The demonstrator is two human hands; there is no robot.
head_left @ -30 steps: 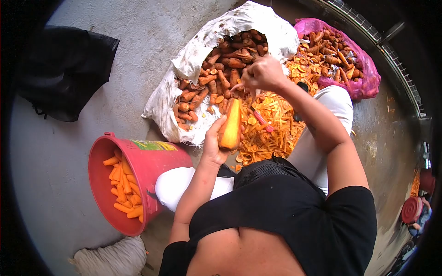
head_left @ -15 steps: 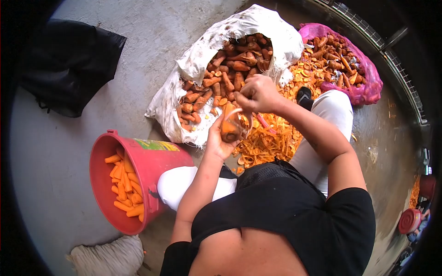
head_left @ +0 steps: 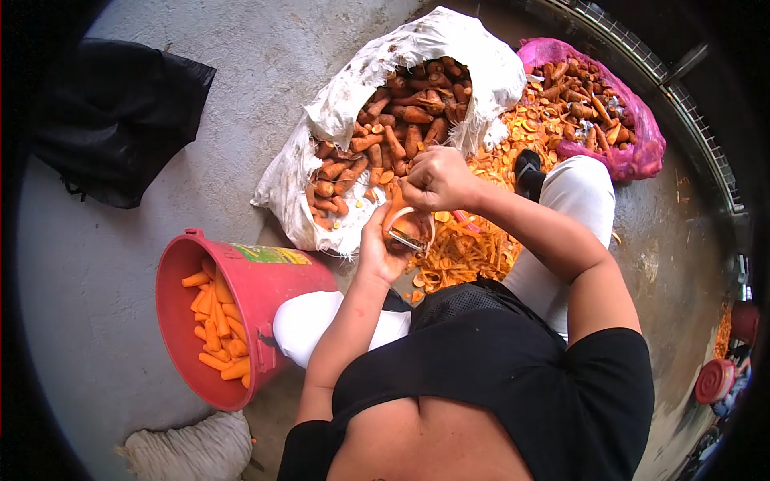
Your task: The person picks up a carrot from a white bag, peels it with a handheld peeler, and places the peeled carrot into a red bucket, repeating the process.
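Observation:
A partly peeled carrot [head_left: 399, 218] is gripped in my left hand [head_left: 378, 250], its thick end near the palm. My right hand [head_left: 438, 179] is closed round the handle of a Y-shaped peeler [head_left: 409, 240] with a pale frame. The blade lies across the carrot's thick end; most of the handle is hidden in my fist. Just beyond my hands, a torn white sack [head_left: 333, 120] lies open with many unpeeled carrots [head_left: 415, 115] in it. Orange peelings [head_left: 473, 256] are heaped on the floor below my right forearm.
A tilted red bucket [head_left: 281, 276] at left holds peeled carrots [head_left: 216, 321]. A pink bag [head_left: 648, 144] of carrot pieces stands at upper right, with cut slices [head_left: 525, 128] beside it. A black plastic bag [head_left: 128, 112] and a pale sack [head_left: 188, 449] lie on the floor at left.
My right hand has moved slightly down and toward me, bringing the peeler's blade to the carrot's thick end. My left hand keeps hold of the carrot in nearly the same place.

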